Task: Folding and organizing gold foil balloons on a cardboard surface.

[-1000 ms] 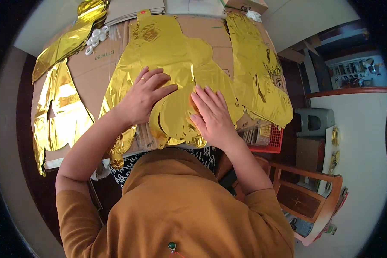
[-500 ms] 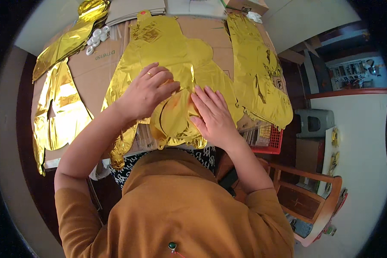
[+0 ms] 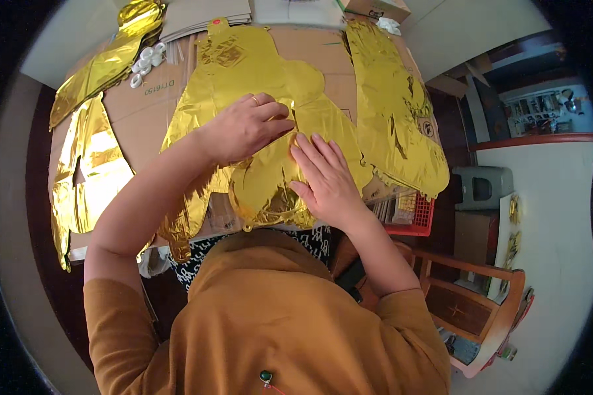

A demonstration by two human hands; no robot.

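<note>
A flat, uninflated gold foil balloon (image 3: 244,79) with a bulging outline is spread on the cardboard-covered table before me. My left hand (image 3: 250,125), a ring on one finger, is over its middle with the fingers curled closed. Anything within that grip is hidden. Beside it, my right hand (image 3: 326,174) lies flat on the foil, fingers stretched out and pointing away from me. A crease runs in the foil between the two hands. The near part of the balloon is rumpled and reaches the table's front edge.
More gold foil balloons lie at the right (image 3: 395,112), left (image 3: 92,171) and far left (image 3: 109,66). White rolls (image 3: 148,62) sit on the cardboard (image 3: 148,118). A red basket (image 3: 418,214) is at the right edge, near a wooden chair (image 3: 467,303) and a grey stool (image 3: 484,187).
My left hand has moved right and slightly away from me, closer to the right hand's fingertips. The right hand stays nearly in place. The near foil has shifted a little.
</note>
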